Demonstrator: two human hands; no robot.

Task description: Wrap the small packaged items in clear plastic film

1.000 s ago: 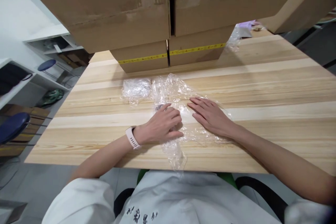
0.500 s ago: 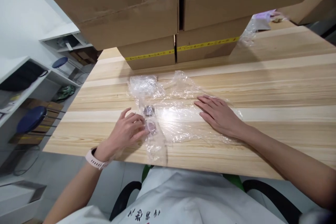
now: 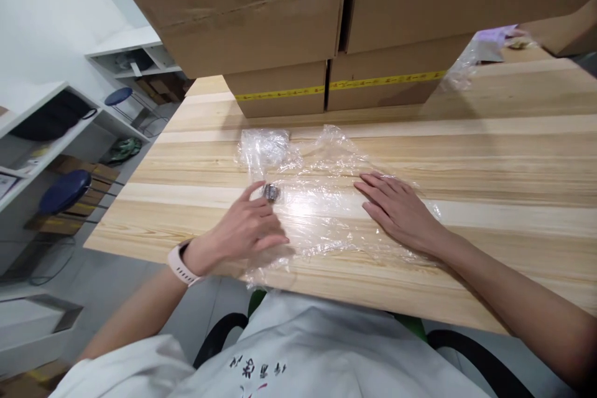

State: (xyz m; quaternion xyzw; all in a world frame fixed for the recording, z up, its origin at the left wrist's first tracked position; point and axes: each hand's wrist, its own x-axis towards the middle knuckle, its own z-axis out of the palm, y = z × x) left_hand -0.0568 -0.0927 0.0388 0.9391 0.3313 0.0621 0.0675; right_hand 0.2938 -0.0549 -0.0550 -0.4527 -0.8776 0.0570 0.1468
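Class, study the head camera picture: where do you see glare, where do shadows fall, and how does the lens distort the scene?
Head view: glare shines on the clear plastic sheet between the left hand and the right hand; soft shadow lies on the wooden table below the cardboard boxes; the wide lens bends the table's edges and stretches the boxes; the small dark object is too small to identify.

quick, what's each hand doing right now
Left hand: open, fingertips touching the small dark part on the plastic sheet.
Right hand: open, pressed flat on the sheet.
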